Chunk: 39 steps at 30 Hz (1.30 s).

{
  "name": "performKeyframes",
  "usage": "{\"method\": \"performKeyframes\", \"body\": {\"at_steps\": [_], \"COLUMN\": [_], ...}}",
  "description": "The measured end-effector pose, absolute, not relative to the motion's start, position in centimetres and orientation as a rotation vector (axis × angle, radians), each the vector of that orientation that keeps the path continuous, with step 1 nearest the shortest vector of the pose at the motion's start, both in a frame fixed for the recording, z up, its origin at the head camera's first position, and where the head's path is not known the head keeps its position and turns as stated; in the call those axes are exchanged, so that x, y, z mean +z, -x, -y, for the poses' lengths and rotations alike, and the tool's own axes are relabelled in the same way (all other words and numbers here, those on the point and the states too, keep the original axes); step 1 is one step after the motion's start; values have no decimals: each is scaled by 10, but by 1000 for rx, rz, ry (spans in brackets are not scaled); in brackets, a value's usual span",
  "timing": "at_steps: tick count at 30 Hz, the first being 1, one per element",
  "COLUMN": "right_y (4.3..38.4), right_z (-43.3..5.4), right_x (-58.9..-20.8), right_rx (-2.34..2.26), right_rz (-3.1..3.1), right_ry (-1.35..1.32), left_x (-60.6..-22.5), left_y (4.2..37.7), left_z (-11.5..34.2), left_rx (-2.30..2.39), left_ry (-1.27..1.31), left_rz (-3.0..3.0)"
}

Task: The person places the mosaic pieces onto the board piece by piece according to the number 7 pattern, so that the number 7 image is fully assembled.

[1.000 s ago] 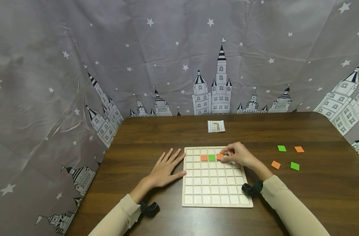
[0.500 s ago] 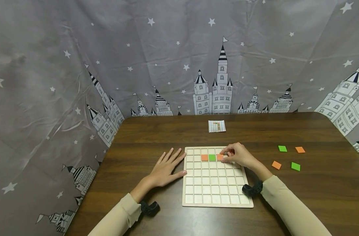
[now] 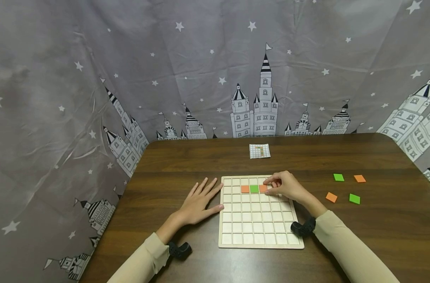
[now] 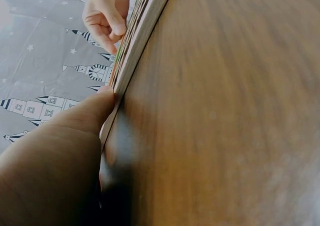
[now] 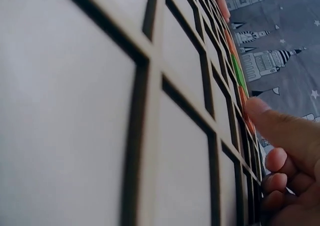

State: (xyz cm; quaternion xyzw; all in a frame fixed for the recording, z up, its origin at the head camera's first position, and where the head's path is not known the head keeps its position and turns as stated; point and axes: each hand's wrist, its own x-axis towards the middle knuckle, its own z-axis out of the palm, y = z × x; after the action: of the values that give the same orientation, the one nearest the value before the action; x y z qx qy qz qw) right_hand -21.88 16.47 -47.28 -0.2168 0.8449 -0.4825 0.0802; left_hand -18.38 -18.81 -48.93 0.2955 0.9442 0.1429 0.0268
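Observation:
A pale wooden grid board (image 3: 246, 228) lies on the table. In its second row from the back sit an orange tile (image 3: 244, 189), a green tile (image 3: 254, 189) and another orange tile (image 3: 262, 188), side by side. The thumb and index finger of my right hand (image 3: 287, 185) pinch the right-hand orange tile at its right side; the other fingers curl in. In the right wrist view the thumb (image 5: 265, 113) touches that tile. My left hand (image 3: 197, 204) lies spread on the table, thumb (image 4: 95, 109) and fingertips against the board's left edge.
Two loose green tiles (image 3: 338, 177) and two loose orange tiles (image 3: 331, 197) lie on the table right of the board. Behind the board is a small card (image 3: 259, 151) with a coloured grid pattern. A grey castle-print curtain (image 3: 200, 78) hangs behind the table.
The right-hand orange tile, slightly raised and tilted a second ago, now lies flat in its cell. The right hand stays at it, and the left hand has not moved.

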Motion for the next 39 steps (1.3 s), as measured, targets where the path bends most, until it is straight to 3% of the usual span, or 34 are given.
{"method": "performKeyframes", "body": {"at_steps": [23,39], "right_y": [193,155], "right_z": [-213,-280], "right_x": [-433,-428], "right_rx": [-1595,-1518], "right_rz": [-2589,-2795], "right_ry": [685,476], "left_x": [-488,-491], "left_y": [184,186], "left_z": [187,188], "left_rx": [452,422], "left_ry": [-922,-905], "left_rz": [-2914,-2908]}}
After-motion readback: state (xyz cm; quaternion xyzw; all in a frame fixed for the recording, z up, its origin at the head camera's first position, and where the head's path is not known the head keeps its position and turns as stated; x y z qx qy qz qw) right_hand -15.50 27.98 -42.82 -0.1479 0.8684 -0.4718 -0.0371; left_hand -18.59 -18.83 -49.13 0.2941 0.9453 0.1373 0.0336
